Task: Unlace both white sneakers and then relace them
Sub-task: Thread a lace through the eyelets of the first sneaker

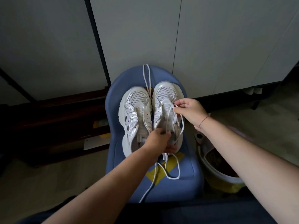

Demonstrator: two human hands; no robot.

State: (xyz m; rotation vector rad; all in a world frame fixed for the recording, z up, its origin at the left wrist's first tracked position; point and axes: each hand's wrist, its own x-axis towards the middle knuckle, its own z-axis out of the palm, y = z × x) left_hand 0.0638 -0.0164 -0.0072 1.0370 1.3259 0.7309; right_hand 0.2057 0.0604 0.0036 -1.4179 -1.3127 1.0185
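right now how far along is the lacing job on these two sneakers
Done: left sneaker has bare eyelets, a loose lace lying between the shoes. In hand: left hand and right hand both hold the second lace on the right sneaker. Left: likely finishing that shoe, then relacing both.

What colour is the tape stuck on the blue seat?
Yellow tape, best seen in the head view.
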